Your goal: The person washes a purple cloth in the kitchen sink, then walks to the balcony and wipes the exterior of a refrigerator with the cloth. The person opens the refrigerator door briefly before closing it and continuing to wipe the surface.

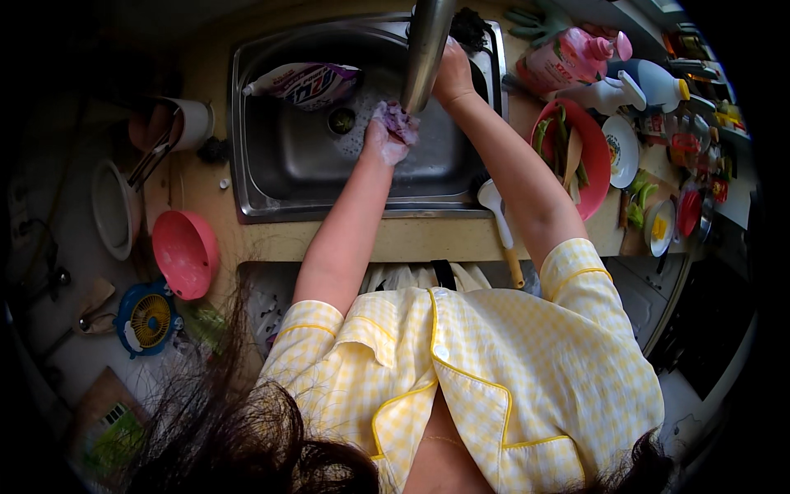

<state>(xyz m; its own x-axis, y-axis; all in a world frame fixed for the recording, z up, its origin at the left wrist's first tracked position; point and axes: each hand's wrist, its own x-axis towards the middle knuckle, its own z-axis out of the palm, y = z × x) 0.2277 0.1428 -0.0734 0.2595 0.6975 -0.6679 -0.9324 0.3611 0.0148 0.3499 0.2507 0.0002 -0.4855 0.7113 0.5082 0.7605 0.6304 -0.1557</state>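
Left hand [378, 142] is closed around a wet, sudsy purple-and-white wad [398, 120], which sits right at the fingers over the sink [415, 169]; crumpled, no clear long axis. Key relation: faucet [428, 53] end is just beside the wad on its right, its barrel running away from the grip and slightly right. Right hand [453, 76] is nearer the barrel, just right of it, fingers partly hidden, can't tell if clenched or released.
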